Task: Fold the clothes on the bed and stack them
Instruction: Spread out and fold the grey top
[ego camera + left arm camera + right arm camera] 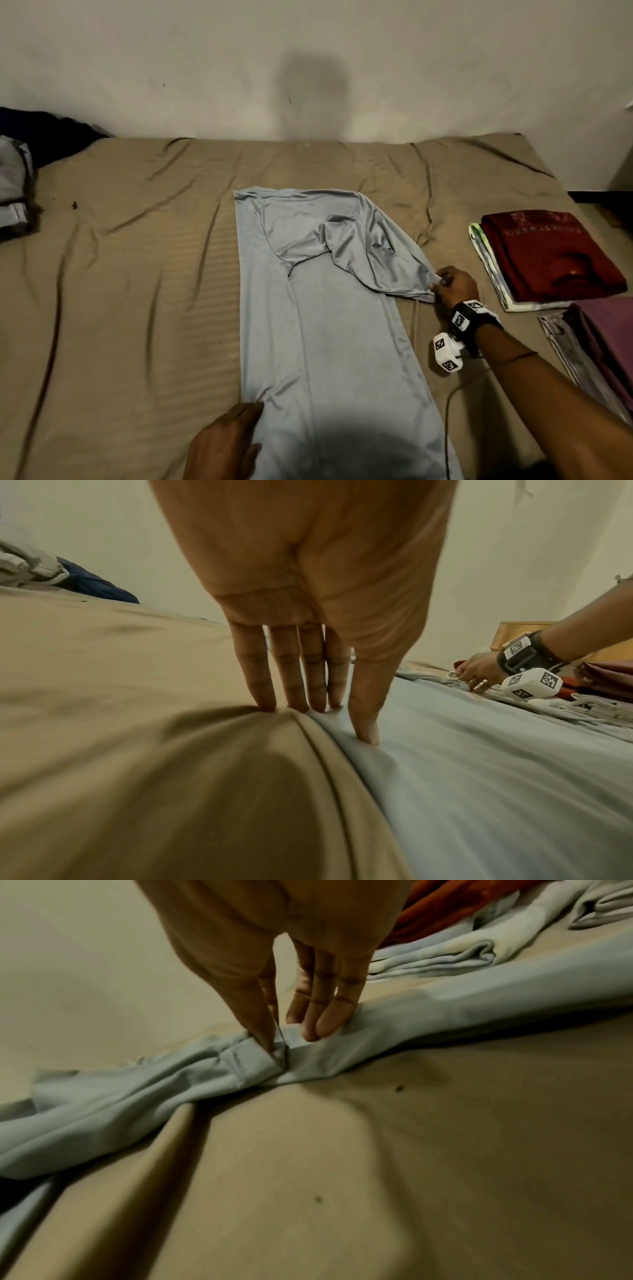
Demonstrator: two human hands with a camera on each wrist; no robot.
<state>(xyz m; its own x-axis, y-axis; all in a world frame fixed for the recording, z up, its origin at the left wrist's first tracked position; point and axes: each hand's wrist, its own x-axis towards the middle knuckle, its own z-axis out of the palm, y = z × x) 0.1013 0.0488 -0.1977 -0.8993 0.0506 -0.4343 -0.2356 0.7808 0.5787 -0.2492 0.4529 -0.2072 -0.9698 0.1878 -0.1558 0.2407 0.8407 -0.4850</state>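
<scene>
One shirt (329, 325), two hands, two stacks.

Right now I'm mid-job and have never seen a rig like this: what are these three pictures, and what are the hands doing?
There is no machine, only a person folding clothes with bare hands while wearing cameras. The wide picture comes from a camera on the head, looking down at the bed. The other two come from cameras strapped to each wrist, looking along the fingers.

A light grey shirt lies spread on the tan sheet. The left hand presses straight fingers down at the shirt's near left edge. The right hand pinches the end of the sleeve between thumb and forefinger.

To the right sit piles that are already folded: a dark red garment on top of one pile, and a purple garment on another. More clothes lie at the far left.
</scene>
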